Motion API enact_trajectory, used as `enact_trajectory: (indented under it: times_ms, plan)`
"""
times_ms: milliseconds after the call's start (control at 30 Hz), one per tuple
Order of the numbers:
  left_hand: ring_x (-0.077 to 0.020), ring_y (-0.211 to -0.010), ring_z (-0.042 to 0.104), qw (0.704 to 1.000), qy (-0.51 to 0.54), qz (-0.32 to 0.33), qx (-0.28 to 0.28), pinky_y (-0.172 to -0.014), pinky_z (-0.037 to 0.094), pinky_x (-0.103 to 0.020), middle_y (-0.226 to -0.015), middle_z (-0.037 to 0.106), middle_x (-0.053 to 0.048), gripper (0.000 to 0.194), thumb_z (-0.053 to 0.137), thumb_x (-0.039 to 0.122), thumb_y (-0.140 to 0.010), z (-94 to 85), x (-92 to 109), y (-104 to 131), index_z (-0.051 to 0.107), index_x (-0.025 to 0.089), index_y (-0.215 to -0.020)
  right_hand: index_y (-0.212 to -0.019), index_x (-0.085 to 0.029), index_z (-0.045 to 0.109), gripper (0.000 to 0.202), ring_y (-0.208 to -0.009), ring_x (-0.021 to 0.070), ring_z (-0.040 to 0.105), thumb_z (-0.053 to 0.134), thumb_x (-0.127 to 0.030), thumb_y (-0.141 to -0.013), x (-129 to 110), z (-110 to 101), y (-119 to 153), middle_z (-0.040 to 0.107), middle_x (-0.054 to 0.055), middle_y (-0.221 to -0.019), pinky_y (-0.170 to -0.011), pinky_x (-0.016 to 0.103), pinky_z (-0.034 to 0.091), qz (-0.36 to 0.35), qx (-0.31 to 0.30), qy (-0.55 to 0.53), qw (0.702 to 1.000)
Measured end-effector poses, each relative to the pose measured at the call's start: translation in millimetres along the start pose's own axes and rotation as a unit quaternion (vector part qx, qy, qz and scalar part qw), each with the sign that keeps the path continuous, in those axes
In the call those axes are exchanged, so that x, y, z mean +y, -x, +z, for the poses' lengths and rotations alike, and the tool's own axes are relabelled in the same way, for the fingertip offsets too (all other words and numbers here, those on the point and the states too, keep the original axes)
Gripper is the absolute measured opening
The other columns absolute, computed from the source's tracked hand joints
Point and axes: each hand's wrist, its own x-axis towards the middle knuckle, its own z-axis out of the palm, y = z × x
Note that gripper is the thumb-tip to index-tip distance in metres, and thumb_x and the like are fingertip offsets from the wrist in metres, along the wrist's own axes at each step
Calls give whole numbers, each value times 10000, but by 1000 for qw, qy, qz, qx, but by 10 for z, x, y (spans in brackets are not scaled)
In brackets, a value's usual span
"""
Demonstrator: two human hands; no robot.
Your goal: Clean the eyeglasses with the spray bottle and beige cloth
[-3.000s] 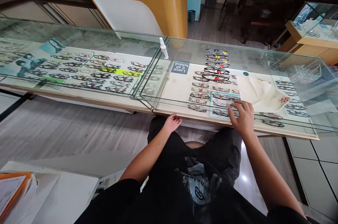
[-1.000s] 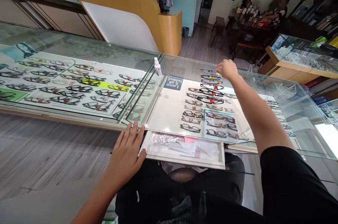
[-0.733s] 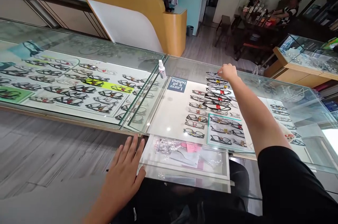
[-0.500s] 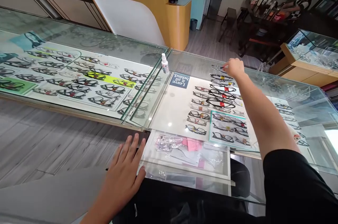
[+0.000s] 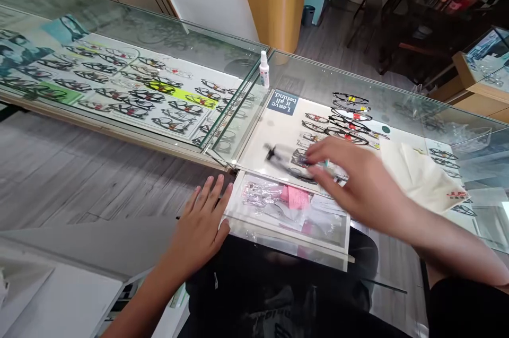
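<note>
Drawer (image 5: 287, 233) holds clear packets (image 5: 256, 193) and pink paper (image 5: 297, 198); right hand (image 5: 361, 184), grip pinched, holds blurred spectacles (image 5: 283, 164); left hand (image 5: 201, 224) spread, holding nothing.

1 pair of glasses (image 5: 296, 171) in the fingers of my right hand (image 5: 358, 179). Beyond those fingers: 4 other pairs (image 5: 352, 126); farther left, 1 spray bottle (image 5: 264, 71), 1 lettered sign (image 5: 283, 103). Right of them: 1 cream cloth (image 5: 421, 173). Beside the fingers of my left hand (image 5: 201, 221): 1 drawer (image 5: 286, 232). Around my fingers: 2 glass cases (image 5: 260, 131) end to end, holding many frames (image 5: 170, 124), some hidden, so I cannot total them.
</note>
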Motion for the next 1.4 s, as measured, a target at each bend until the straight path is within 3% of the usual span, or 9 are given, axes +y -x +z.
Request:
enact_trajectory:
  times_ms: [100,267,400,533,633,800,933,1100,1400]
  plan:
    - [-420,-1746,237,1000,12,-6,-4,-1399,276,-611,-1876,220,-178,841,488,319,-1034,-3,14,33,242,141,-1818,-1095,-218,679,139,-1011,259,746,541,-232,-1110,-145,533,206,772,111,-1112,-874,403,592,37,-157,-34,986]
    - [-426,-1754,206,999,18,-10,-39,-1380,307,-630,-1886,190,-184,774,426,370,-1096,-4,1,121,252,155,-1819,-1152,-166,698,152,-1065,257,736,560,-209,-1103,84,1392,431,778,131,-1192,-892,369,533,120,-316,-16,941]
    - [-418,-1763,176,992,53,-24,-112,-1372,333,-604,-1906,147,-121,781,400,551,-1128,-251,-85,-13,242,243,-1828,-1153,-165,712,171,-1123,242,729,554,-212,-1107,409,1934,416,781,124,-1238,-934,335,522,165,-305,24,938]
    - [-397,-1782,78,992,56,-80,-79,-1421,163,-629,-1920,130,-73,809,359,671,-1111,-625,-337,-605,264,297,-1822,-1211,-194,701,257,-1168,252,687,458,-255,-1155,767,2284,70,740,145,-1298,-956,337,516,209,-240,66,946]
    - [-394,-1784,60,990,59,-122,-43,-1415,133,-620,-1913,142,-137,841,316,676,-1109,-660,-627,-1190,294,213,-1811,-1293,-175,679,322,-1211,274,642,394,-265,-1174,1020,2465,-292,710,171,-1364,-954,357,514,226,-188,95,951]
    - [-425,-1770,132,982,53,-162,-78,-1403,162,-610,-1886,186,-226,907,336,664,-1081,-273,-992,-1784,319,93,-1785,-1351,-146,691,373,-1256,295,552,379,-246,-1172,1457,2624,-879,666,189,-1431,-1054,398,469,222,-114,131,959]
    - [-394,-1771,160,984,35,-166,-46,-1408,167,-586,-1880,228,-201,890,357,667,-1073,-97,-1066,-1837,373,115,-1771,-1354,-132,732,391,-1280,315,502,410,-220,-1152,1882,2644,-1314,638,203,-1451,-1079,429,425,260,-68,157,950]
    - [-378,-1760,215,987,17,-158,-33,-1398,216,-580,-1871,284,-167,843,395,652,-1070,-117,-1098,-1799,426,156,-1751,-1259,-129,801,375,-1286,340,464,465,-155,-1094,2323,2684,-1732,659,229,-1410,-1106,480,363,290,-41,176,940]
    - [-372,-1756,234,985,26,-169,-36,-1396,226,-580,-1874,286,-141,813,424,652,-1068,-141,-1106,-1790,447,191,-1738,-1233,-120,825,450,-1305,382,431,414,-120,-1051,2719,2805,-2160,669,265,-1425,-1070,509,307,313,-34,193,929]
